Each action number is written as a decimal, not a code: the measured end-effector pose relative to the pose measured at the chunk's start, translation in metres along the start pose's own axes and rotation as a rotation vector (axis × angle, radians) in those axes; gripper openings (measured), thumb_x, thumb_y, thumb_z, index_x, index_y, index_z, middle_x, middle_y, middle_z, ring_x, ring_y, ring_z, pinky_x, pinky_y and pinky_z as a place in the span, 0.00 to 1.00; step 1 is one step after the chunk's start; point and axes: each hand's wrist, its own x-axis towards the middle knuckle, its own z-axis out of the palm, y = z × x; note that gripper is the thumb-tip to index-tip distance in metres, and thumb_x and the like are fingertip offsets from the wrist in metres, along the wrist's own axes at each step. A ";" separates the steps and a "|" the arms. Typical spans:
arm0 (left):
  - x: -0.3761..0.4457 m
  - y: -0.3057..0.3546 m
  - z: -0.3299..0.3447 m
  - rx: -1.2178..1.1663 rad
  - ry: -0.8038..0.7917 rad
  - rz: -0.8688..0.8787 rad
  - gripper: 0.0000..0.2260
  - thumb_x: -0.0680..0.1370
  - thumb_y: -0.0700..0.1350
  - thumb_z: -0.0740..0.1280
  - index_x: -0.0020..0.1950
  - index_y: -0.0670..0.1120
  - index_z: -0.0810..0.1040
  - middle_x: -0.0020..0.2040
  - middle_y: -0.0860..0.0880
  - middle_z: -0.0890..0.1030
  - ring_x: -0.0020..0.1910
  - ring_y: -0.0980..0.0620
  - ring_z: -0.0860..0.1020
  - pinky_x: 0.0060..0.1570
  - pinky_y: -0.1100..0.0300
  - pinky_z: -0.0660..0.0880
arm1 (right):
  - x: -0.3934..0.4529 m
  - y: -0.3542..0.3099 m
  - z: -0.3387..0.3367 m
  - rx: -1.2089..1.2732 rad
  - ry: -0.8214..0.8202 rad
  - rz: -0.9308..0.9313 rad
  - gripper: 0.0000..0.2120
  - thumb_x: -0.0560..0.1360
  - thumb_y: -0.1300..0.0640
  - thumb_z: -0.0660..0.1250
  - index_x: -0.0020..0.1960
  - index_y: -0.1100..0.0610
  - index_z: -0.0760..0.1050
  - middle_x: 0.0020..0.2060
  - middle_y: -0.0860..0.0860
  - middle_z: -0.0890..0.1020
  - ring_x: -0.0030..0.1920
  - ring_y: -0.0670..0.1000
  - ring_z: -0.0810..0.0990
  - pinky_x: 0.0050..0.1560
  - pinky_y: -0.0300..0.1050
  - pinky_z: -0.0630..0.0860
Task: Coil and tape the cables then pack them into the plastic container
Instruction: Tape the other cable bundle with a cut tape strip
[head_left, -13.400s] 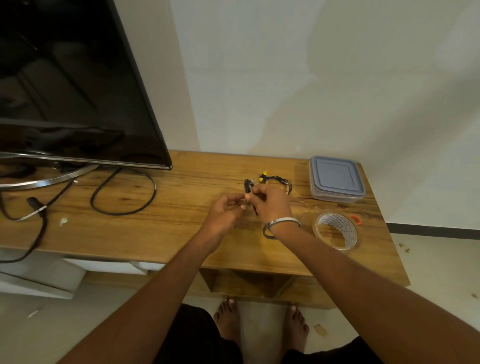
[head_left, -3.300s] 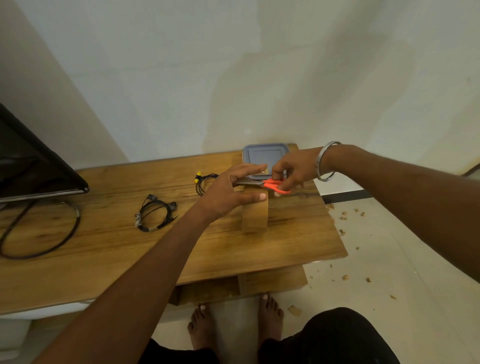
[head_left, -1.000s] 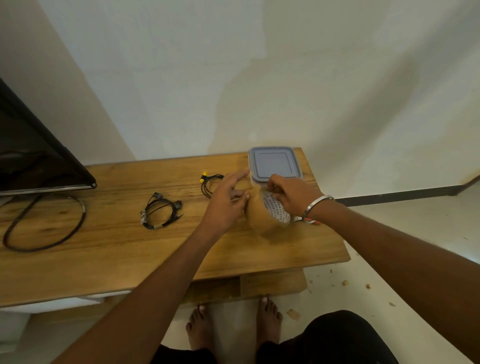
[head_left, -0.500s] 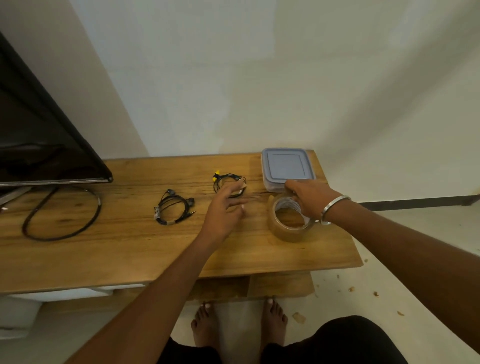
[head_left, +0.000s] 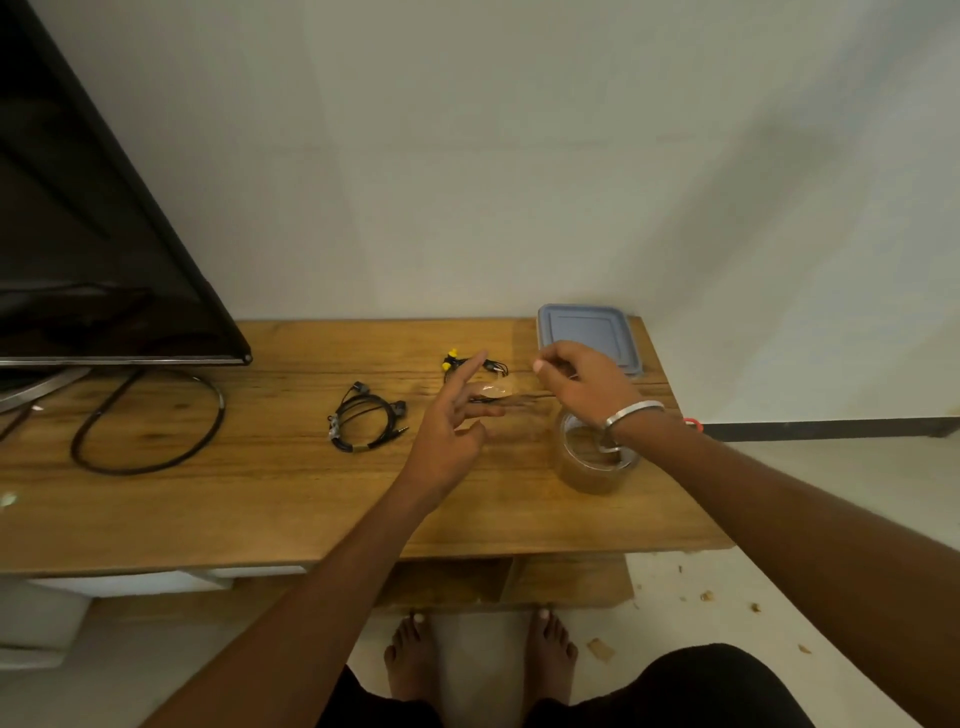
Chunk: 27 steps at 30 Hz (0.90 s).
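Wooden desk (head_left: 260, 493) against a plain white wall, a dark television (head_left: 78, 234) at its left end with a thick black lead (head_left: 150, 421) looped beneath it.

Two small cable bundles lie mid-desk. Black earphone cable (head_left: 366, 423), coiled, sits toward the centre. Second bundle with yellow plugs (head_left: 470, 364) lies nearer the back edge, just left of the grey-lidded plastic container (head_left: 589, 338) at the back right corner. Lid is on.

Left hand (head_left: 449, 436) hovers over the desk, fingers spread, a strip of clear tape (head_left: 491, 391) stuck to the fingertips. Right hand (head_left: 582, 384) is raised above the tape roll (head_left: 592, 460), thumb and forefinger pressed together; whether they pinch the strip's other end I cannot tell. Tape roll stands near the right edge, a red handle (head_left: 693, 423) showing behind the wrist.

Judgement: cables are light, limp and springy, so a coil will loosen if released. Best pinched across all loops at one side, tape wrapped there. Strip is flimsy and will fold onto itself; keep it taut.
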 end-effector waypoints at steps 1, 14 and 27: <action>0.000 0.000 -0.002 0.017 -0.003 -0.001 0.37 0.75 0.27 0.62 0.75 0.60 0.62 0.66 0.49 0.74 0.57 0.54 0.80 0.53 0.42 0.79 | 0.001 -0.005 0.004 0.045 -0.030 0.035 0.11 0.78 0.52 0.62 0.56 0.57 0.76 0.44 0.50 0.79 0.44 0.47 0.76 0.43 0.36 0.72; -0.004 0.004 -0.015 0.061 -0.013 0.012 0.37 0.75 0.26 0.62 0.76 0.59 0.62 0.61 0.55 0.77 0.58 0.56 0.79 0.50 0.37 0.78 | 0.004 -0.014 0.038 0.388 -0.092 0.231 0.09 0.76 0.53 0.66 0.55 0.56 0.76 0.40 0.50 0.82 0.37 0.47 0.79 0.40 0.38 0.78; 0.009 -0.015 -0.016 0.190 0.008 0.020 0.35 0.75 0.27 0.61 0.77 0.55 0.61 0.56 0.54 0.81 0.55 0.62 0.78 0.46 0.65 0.76 | 0.005 -0.003 0.036 0.320 -0.004 0.161 0.04 0.74 0.59 0.68 0.48 0.59 0.78 0.41 0.53 0.81 0.41 0.53 0.80 0.44 0.46 0.80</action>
